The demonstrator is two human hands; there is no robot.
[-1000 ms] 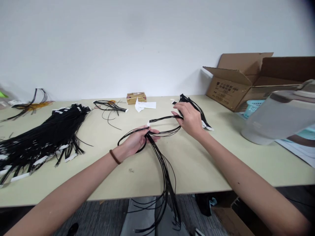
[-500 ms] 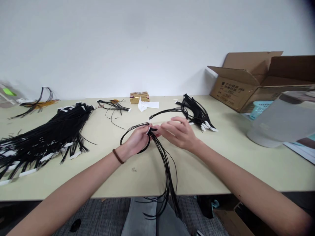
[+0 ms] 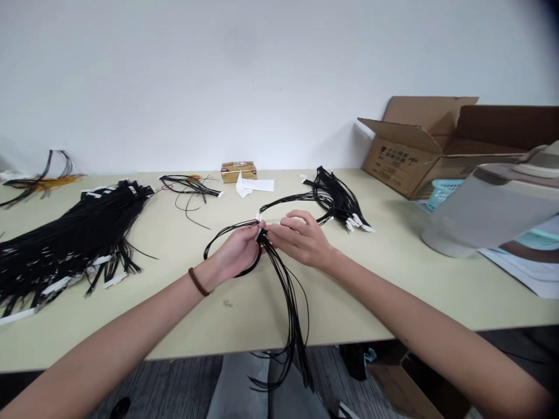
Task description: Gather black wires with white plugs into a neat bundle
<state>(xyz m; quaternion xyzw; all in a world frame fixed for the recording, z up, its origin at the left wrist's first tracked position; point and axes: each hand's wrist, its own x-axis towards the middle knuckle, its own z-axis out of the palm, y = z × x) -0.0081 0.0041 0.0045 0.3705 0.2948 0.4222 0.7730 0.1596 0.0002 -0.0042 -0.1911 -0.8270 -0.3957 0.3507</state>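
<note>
My left hand [image 3: 239,250] grips a wire harness of thin black wires [image 3: 286,291] by its white connector [image 3: 259,233], above the middle of the table. From there the wires loop left behind the wrist and hang down over the table's front edge. Meeting it from the right, my right hand [image 3: 301,240] has its thumb and forefinger closed at the connector, by the wire ends; the other fingers are curled loosely. Its fingertips are partly hidden, so the exact wire it pinches is unclear. Just beyond the hands, a second white connector [image 3: 259,217] leads black wires off to the right.
A large pile of black wire harnesses [image 3: 87,233] covers the table's left. Behind stand a gold tissue box [image 3: 238,170] and a smaller harness bundle [image 3: 343,201]. At right are an open cardboard box [image 3: 402,157], a teal basket [image 3: 441,192] and a grey translucent jug [image 3: 476,209].
My right hand has moved in left against the connector, its fingers closing at the wires beside my left hand. The whole view has shifted slightly, moving the table things left.
</note>
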